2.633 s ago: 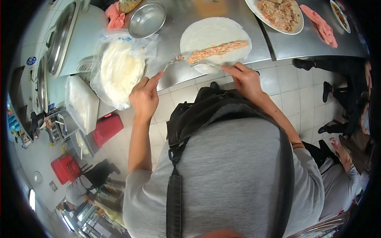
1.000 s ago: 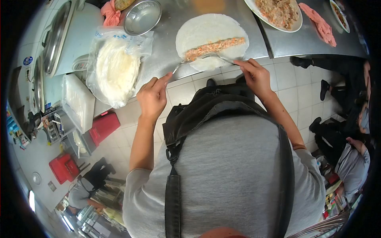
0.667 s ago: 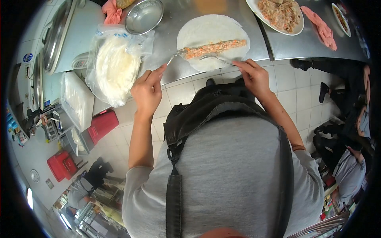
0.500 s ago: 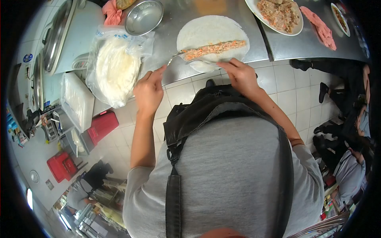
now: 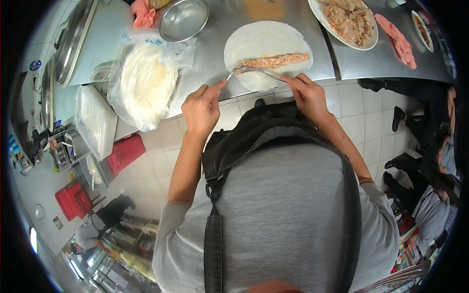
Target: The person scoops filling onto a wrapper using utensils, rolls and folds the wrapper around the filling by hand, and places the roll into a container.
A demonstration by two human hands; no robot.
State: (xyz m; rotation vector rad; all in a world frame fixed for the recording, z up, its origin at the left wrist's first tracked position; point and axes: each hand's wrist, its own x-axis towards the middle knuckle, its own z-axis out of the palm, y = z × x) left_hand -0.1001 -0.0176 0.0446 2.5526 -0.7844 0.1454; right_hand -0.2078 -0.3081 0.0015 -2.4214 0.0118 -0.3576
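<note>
Orange-flecked strip of minced filling, apparently mid-shaping
Left hand and right hand each pinch a silvery metal utensil, tips near the strip's left end, above a round white wrapper; tidying that end likely calls for light pressure.

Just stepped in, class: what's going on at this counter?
A person's left hand and right hand each hold a metal utensil. The utensil heads meet near the left end of a strip of orange-flecked filling, which lies across a round white wrapper, flat and unrolled. A plate of mixture sits further right.
</note>
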